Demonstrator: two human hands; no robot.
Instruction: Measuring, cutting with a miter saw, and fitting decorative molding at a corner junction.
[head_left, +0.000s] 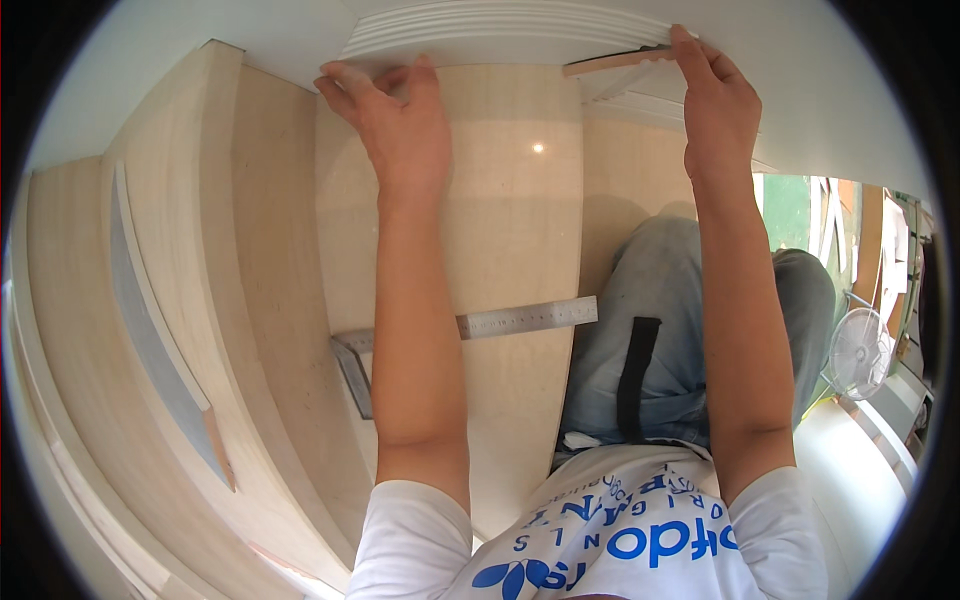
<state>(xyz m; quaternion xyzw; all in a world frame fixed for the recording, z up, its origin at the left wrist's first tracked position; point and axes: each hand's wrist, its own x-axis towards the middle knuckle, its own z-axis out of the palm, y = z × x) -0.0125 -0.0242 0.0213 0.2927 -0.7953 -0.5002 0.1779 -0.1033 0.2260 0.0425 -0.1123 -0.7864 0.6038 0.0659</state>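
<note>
A white ridged moulding (500,22) runs across the top of the view, along a pale wood panel. My left hand (395,115) is at its left end, fingers spread and curved, fingertips touching near its lower edge. At the moulding's right end, my right hand (718,95) has thumb and fingers pinched on it. Just left of those fingers a thin dark-edged strip (620,60) slants beneath the moulding. Under my left forearm a metal try square (530,317) lies on the light wood board (510,230); the arm covers part of its blade.
Pale wood boards (170,260) stand in steps on the left, with a long grey strip (150,310) among them. My bent knees in jeans (640,310) are right of the board. Farther right is a round fan (860,352) beside a green panel (788,210).
</note>
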